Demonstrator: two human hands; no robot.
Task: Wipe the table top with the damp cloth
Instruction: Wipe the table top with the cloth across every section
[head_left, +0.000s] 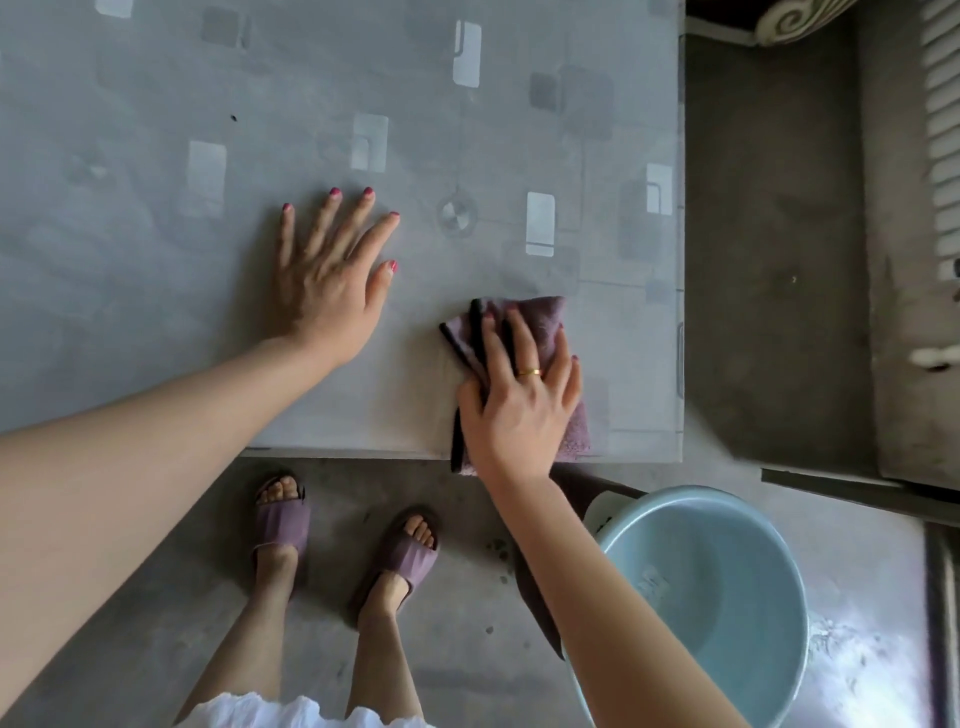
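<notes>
A: Illumination?
B: Soft, dim daylight with a cool grey cast; pale sheen lies on the table top (208, 156), and bright glare on the floor (857, 649) at lower right.
A: Shadows?
B: Faint and diffuse, beneath the left hand (332, 280).
A: Image quality?
B: Wide-angle distortion bows the edges; the radiator (943, 130) at right is slightly smeared.
</notes>
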